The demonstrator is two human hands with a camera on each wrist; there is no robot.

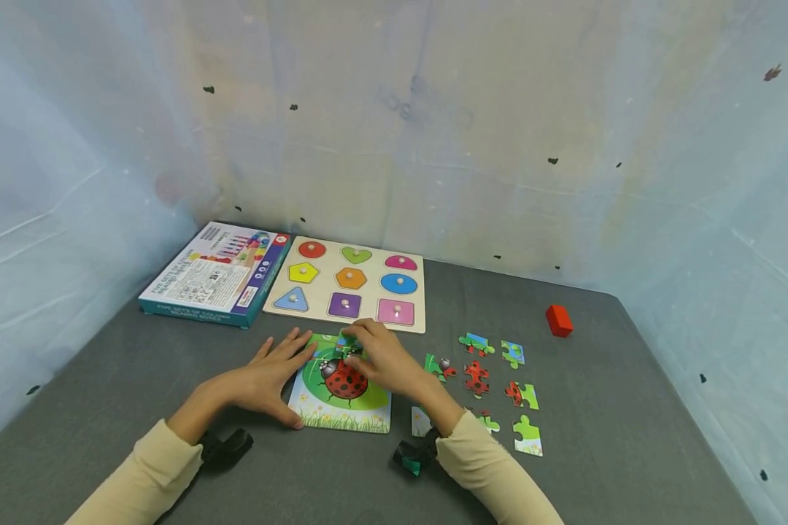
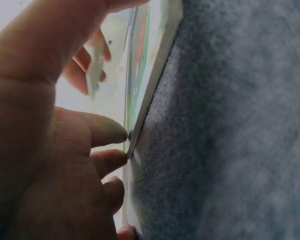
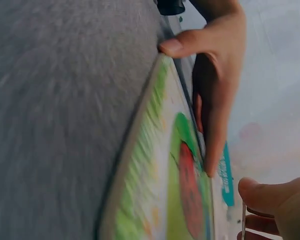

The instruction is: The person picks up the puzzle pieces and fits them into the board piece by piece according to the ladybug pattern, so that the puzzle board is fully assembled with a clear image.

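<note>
Fingers of the left hand (image 1: 269, 375) are spread wide, with the thumb at the near left corner of the ladybug board (image 1: 341, 426) and the other fingertips at its left side, up near the far corner. The left arm reaches in from the near left, in a cream sleeve (image 1: 146, 470). The right arm reaches in from the near right. The right hand (image 1: 387, 357) bends over the top of the ladybug board and pinches a thin piece (image 1: 345, 341) between its thumb and fingers. That piece is held up over the far part of the board.

The ladybug board lies flat on the gray table (image 1: 630, 408) and shows a red bug on green. Past it, the shape board (image 1: 328, 259) has nine shapes sitting in it, each with a little knob. A box (image 1: 200, 281) lies flat to the left of the shape board; what is inside cannot be seen.

Loose pieces (image 1: 476, 379) lie to the right of the ladybug board, and a red block (image 1: 559, 321) is farther right. The right arm hides parts of some loose pieces. The right hand hides much of the piece it holds, so its picture is hard to see. In the right wrist view, just its thin edge shows.
</note>
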